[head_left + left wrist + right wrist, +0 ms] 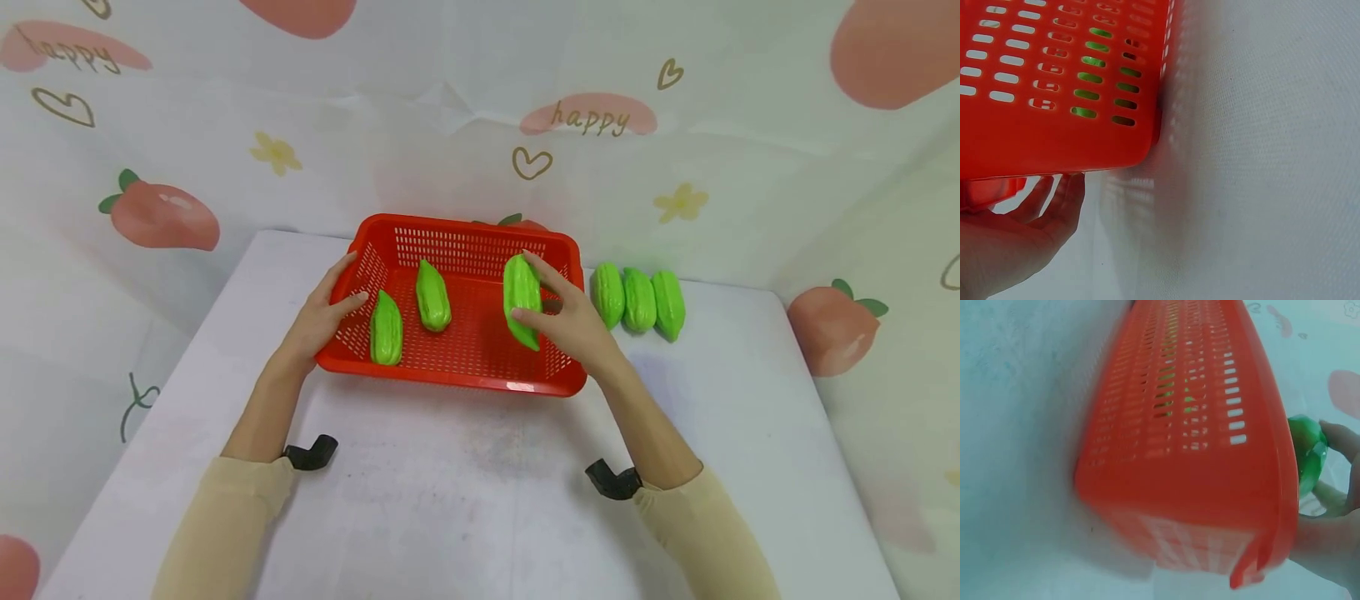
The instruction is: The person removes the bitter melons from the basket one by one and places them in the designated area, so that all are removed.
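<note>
A red plastic basket (468, 358) with slotted walls stands on the white table. My left hand (317, 323) grips its left rim, the thumb over the edge and the fingers outside; in the left wrist view, those fingers (1060, 203) show under the rim. My right hand (573, 325) holds a green ridged gourd (521, 300) between thumb and fingers, above the right part of the basket. Two more such gourds lie inside: one gourd (386, 329) near the left wall, another gourd (432, 296) left of centre. In the right wrist view, the basket wall partly hides the held gourd (1307, 453).
Right of the basket, three green gourds (639, 300) lie side by side on the table (450, 483). Behind it hangs a white cloth (420, 150) printed with peaches, hearts and words. A black band piece (311, 452) sits at each wrist.
</note>
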Motion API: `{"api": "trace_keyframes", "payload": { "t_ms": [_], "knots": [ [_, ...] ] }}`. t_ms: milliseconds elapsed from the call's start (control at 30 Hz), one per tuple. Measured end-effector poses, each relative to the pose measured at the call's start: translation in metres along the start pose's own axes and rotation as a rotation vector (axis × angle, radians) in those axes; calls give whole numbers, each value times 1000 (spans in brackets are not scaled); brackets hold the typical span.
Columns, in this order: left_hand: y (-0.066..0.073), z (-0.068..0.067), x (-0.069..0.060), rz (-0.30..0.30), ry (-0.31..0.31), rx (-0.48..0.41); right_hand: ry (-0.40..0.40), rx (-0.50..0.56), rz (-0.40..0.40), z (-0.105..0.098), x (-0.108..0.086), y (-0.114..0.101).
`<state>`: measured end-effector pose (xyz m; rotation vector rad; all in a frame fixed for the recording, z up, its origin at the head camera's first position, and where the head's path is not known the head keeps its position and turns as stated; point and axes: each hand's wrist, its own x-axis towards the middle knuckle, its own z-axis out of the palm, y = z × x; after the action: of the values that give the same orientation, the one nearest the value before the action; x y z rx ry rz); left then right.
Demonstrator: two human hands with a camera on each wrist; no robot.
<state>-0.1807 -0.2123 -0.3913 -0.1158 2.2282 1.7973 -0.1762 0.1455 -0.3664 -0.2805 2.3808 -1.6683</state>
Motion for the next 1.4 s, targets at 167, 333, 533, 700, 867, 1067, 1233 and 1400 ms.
{"api": "trace_keyframes", "payload": {
  "t_ms": [167, 333, 533, 700, 867, 1067, 1233, 1400],
  "knots": [
    [2, 2, -1, -2, 2, 16, 6, 26, 16, -7, -10, 2],
    [-11, -2, 9, -8, 8, 16, 20, 34, 31, -13, -19, 6],
    [-25, -5, 15, -7, 18, 16, 21, 35, 61, -22, -28, 9],
    [-25, -6, 16, -4, 14, 8, 27, 6, 68, -31, -37, 12],
    [-11, -3, 9, -10, 7, -1, 56, -12, 80, -42, -46, 16],
    [-2, 0, 3, -14, 0, -1, 108, -13, 86, -55, -56, 24],
    [-17, -5, 14, -13, 9, -8, 126, -5, 100, -61, -63, 35],
    [-25, -6, 19, -2, 14, -8, 131, -30, 130, -66, -70, 44]
  ]
}}
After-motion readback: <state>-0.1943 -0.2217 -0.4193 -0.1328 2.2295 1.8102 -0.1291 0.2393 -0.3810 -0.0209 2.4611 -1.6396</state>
